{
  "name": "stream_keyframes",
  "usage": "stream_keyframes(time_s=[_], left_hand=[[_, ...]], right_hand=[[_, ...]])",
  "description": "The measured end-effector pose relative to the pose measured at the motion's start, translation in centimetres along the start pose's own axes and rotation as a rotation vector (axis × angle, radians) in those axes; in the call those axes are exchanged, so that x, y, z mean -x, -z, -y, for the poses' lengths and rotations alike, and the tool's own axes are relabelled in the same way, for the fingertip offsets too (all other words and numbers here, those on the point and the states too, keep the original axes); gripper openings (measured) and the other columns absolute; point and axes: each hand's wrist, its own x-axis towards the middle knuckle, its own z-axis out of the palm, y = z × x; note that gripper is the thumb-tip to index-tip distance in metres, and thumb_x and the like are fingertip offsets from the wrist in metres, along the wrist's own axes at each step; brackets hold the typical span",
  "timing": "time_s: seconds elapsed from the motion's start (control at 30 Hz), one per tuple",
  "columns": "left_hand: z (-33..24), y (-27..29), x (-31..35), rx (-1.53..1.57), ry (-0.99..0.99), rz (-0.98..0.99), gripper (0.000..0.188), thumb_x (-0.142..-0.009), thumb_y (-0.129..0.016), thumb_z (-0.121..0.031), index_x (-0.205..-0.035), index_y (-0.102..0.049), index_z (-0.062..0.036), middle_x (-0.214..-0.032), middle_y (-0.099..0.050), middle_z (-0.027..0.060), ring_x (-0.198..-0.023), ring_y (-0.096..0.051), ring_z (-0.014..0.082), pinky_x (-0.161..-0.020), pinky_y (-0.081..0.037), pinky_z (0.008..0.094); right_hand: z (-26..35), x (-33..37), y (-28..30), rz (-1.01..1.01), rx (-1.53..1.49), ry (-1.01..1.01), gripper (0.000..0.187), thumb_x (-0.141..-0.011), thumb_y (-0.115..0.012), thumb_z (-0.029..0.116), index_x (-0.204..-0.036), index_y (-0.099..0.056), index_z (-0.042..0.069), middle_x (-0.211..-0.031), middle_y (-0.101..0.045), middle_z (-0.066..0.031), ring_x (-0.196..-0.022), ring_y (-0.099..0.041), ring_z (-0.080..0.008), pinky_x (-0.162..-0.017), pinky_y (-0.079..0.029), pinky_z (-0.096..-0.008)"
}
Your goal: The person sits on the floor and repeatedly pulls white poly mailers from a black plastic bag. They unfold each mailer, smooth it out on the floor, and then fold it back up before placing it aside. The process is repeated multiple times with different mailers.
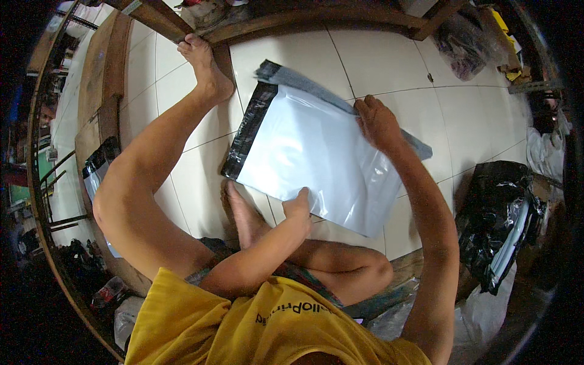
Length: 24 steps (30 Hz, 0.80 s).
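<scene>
Right hand (378, 123) far forward, fingers (369, 106) curled; left hand (297, 210) closer in (thumb (303, 193) extended).

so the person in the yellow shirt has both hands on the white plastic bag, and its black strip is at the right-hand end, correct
Not quite: the head view shows the black strip at the left-hand end of the white plastic bag. The person in the yellow shirt does have both hands, left and right, on it.

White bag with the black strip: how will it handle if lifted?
Probably floppy: the white bag creases between the left hand and right hand. Likely slippery, judging by its glossy sheen. Perhaps light for its size, as it looks flat, though contents can't be told.
</scene>
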Motion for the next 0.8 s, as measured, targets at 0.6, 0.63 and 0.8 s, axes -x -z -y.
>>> stream_keyframes(time_s=[0.6, 0.63, 0.8], left_hand=[[0.3, 1.2, 2.7, 0.230, -0.127, 0.264, 0.050, -0.092, -0.068, -0.020, -0.135, -0.047, -0.0033, -0.125, -0.060, 0.0156, -0.110, -0.062, 0.0324, -0.089, -0.054, 0.0469], [0.4, 1.3, 2.6, 0.224, -0.116, 0.262, 0.051, -0.092, -0.067, -0.020, -0.135, -0.047, -0.0020, -0.126, -0.060, 0.0160, -0.111, -0.061, 0.0325, -0.090, -0.054, 0.0470], [0.5, 0.2, 2.0, 0.198, -0.088, 0.217, 0.052, -0.094, -0.066, -0.018, -0.136, -0.045, 0.0043, -0.131, -0.057, 0.0181, -0.117, -0.058, 0.0330, -0.095, -0.052, 0.0479]], right_hand=[[0.8, 4.1, -4.6, 0.148, -0.337, -0.104, 0.059, -0.088, -0.071, 0.045, -0.133, -0.054, 0.012, -0.146, -0.047, -0.0247, -0.131, -0.048, -0.0452, -0.108, -0.040, -0.0575], [0.9, 3.4, -4.5, 0.151, -0.414, -0.187, 0.061, -0.088, -0.071, 0.044, -0.137, -0.053, 0.014, -0.145, -0.048, -0.0243, -0.130, -0.049, -0.0446, -0.107, -0.041, -0.0561], [3.0, -1.4, -2.4, 0.427, -0.265, -0.159, 0.072, -0.087, -0.073, 0.039, -0.150, -0.043, 0.022, -0.146, -0.048, -0.0219, -0.130, -0.049, -0.0431, -0.108, -0.042, -0.0516]])
